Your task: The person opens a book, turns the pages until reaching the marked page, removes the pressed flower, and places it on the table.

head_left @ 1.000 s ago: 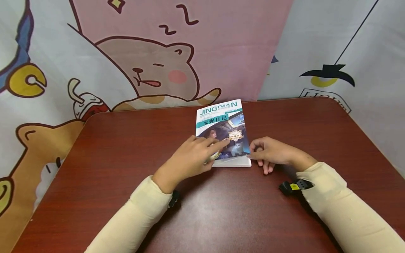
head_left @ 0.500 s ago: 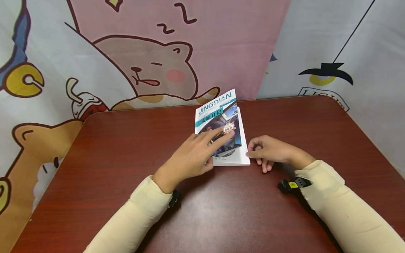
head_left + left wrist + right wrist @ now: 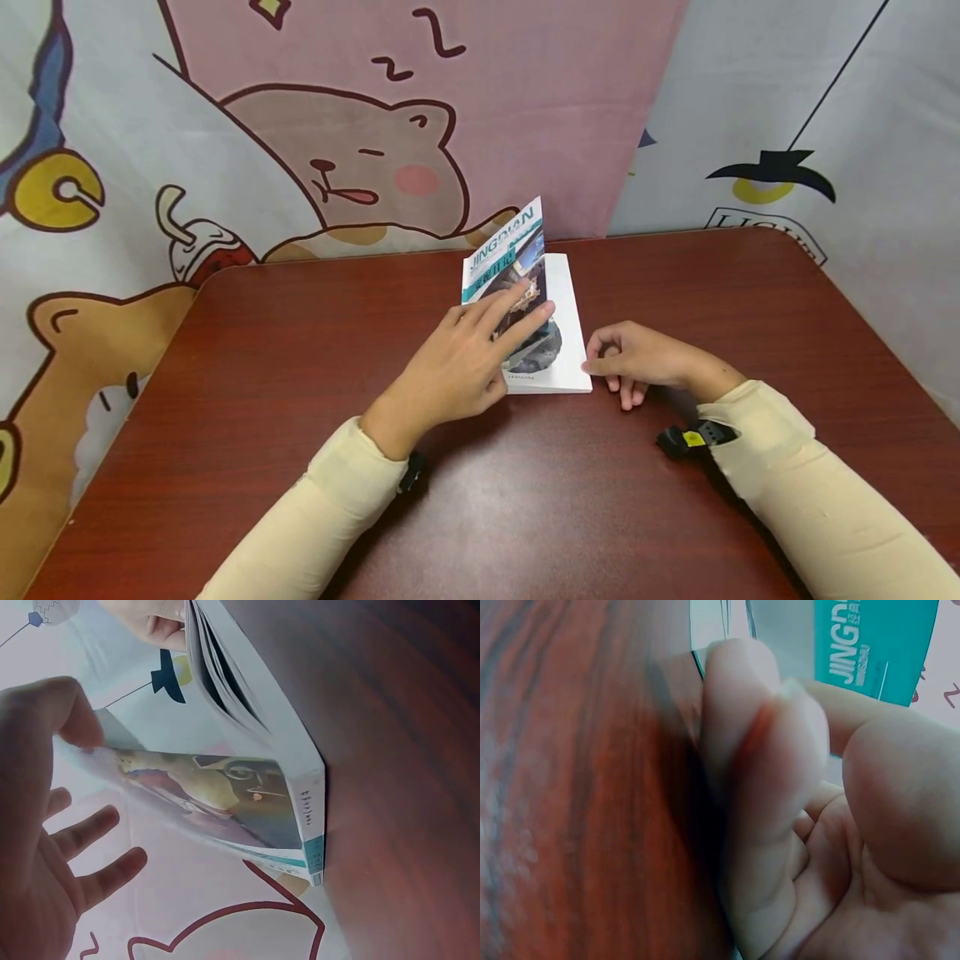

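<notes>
A paperback book [image 3: 567,333] lies on the table, its front cover [image 3: 487,275] lifted and swung up towards the left. Under the cover a white page with a dark grey picture shows. My left hand [image 3: 453,362] is spread over the cover's outer face with its fingers apart; in the left wrist view a bent digit [image 3: 81,724] is right at the cover's free edge. My right hand [image 3: 645,358] is at the lower right edge of the book, where thumb and curled index finger pinch it. Its fingertips [image 3: 739,682] are blurred in the right wrist view.
The reddish-brown table [image 3: 300,350] extends around the book on all sides. Behind it hangs a cloth [image 3: 570,117] with cartoon animals. Each wrist wears a black camera strap [image 3: 693,440].
The cover has risen from nearly flat and swung left, baring more of the white page. My left fingers have spread and moved slightly up with it. The right hand has stayed almost still.
</notes>
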{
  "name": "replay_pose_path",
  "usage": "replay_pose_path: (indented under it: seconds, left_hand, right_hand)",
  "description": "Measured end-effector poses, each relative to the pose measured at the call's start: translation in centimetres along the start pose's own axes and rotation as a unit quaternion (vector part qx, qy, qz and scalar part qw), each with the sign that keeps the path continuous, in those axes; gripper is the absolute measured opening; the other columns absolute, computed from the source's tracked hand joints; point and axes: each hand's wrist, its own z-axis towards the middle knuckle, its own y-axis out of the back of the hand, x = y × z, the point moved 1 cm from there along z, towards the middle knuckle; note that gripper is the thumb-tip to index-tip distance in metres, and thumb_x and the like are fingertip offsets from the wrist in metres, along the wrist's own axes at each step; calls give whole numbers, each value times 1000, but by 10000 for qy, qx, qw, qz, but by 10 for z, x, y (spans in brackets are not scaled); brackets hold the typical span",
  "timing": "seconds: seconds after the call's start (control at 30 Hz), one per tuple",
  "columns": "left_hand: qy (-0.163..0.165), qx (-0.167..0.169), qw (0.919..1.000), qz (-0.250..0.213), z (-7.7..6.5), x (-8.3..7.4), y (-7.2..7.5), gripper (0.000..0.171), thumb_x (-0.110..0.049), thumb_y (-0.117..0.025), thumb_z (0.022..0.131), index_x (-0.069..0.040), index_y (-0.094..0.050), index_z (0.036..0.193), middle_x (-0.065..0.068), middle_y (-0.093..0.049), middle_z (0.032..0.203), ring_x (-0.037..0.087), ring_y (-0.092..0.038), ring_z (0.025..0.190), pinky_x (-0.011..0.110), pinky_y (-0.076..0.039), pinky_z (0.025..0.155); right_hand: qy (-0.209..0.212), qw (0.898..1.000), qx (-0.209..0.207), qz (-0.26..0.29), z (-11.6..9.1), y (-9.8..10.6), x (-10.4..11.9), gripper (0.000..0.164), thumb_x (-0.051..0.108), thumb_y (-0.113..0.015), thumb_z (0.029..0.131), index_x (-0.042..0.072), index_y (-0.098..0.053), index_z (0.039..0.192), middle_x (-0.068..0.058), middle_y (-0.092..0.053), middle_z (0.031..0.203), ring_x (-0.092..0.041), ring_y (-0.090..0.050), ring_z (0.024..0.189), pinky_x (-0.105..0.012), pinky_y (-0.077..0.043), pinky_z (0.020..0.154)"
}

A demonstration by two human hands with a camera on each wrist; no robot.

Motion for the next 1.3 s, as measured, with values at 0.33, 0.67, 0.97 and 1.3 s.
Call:
replay_pose_path:
  seconds: [0.33,0.67,0.97,1.3]
  left_hand:
    - [15,-322,9995,10,-1,1,4,85,-20,-66,76,-24,-34,154,12,-24,165,28,-39,144,46,-48,94]
    - [271,-564,9979,183,-1,-1,6,58,-38,-59,87,-23,-51,142,10,-38,159,30,-46,138,48,-46,100]
    - [452,-1326,9890,483,1,0,9,48,-34,-69,85,-19,-60,130,10,-54,145,30,-55,130,46,-45,105]
    - [488,-1391,9876,538,-14,13,23,52,-25,-68,85,-17,-59,135,12,-54,146,33,-52,134,54,-38,111]
  right_hand:
    - [34,10000,12,-13,1,-1,-1,25,24,-68,95,1,-59,100,-7,-58,65,-21,-65,45,-35,-53,43]
    - [52,10000,-2,56,-2,-2,3,27,23,-69,94,0,-58,100,-7,-57,64,-19,-64,44,-33,-53,42]
    - [64,10000,-22,42,-4,-1,1,26,23,-69,94,0,-58,100,-7,-57,64,-18,-64,44,-33,-52,42]
    - [73,10000,-32,26,-3,0,0,25,23,-69,95,1,-58,99,-7,-58,64,-18,-64,44,-34,-53,42]
